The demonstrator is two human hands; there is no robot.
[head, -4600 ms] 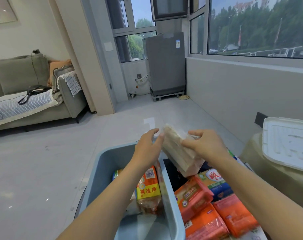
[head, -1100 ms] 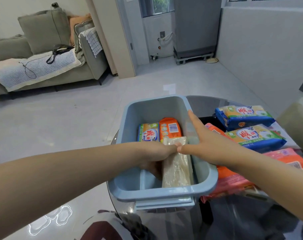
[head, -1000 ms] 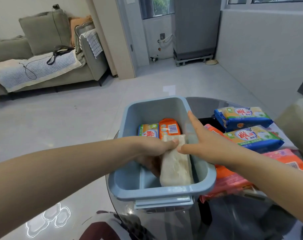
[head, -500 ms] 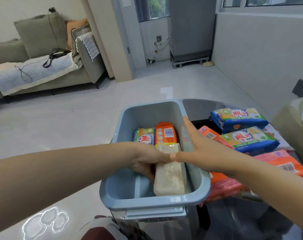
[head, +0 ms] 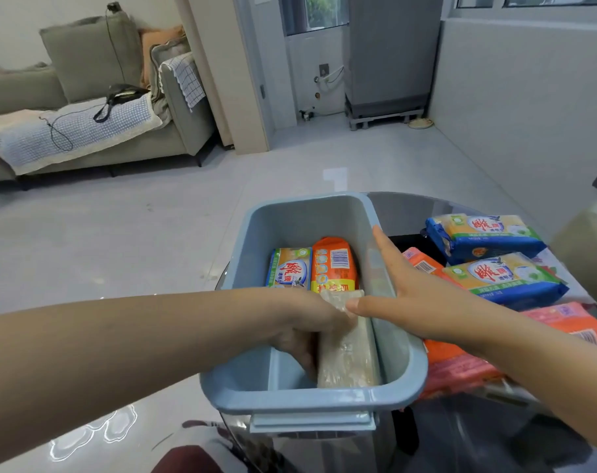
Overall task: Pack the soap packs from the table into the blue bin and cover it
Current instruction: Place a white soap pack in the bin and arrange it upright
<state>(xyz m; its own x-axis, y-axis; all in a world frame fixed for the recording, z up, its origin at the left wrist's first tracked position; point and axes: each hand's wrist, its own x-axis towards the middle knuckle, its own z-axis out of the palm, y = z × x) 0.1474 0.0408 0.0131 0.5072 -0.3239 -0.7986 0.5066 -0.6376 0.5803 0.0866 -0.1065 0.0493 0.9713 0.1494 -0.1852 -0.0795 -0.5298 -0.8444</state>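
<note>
Left hand [head: 310,331] grip clamped on clear-wrapped soap pack [head: 346,353], seating it in blue bin [head: 310,399] at 5 o'clock corner. Right hand [head: 416,302] flat, fingers apart, steadying rim. Risk: pack wedges tilted against wall, later blocking cover; remaining packs [head: 502,276] wait on tabletop at 3 o'clock.

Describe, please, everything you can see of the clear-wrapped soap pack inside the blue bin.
The clear-wrapped soap pack is a long, pale beige block in crinkly transparent film with no printing visible. It lies lengthwise inside the blue bin, along its right wall, its near end by the front wall. The left hand grips its left side, the right hand has its thumb on the far end, and that end lies by the orange pack.
</note>
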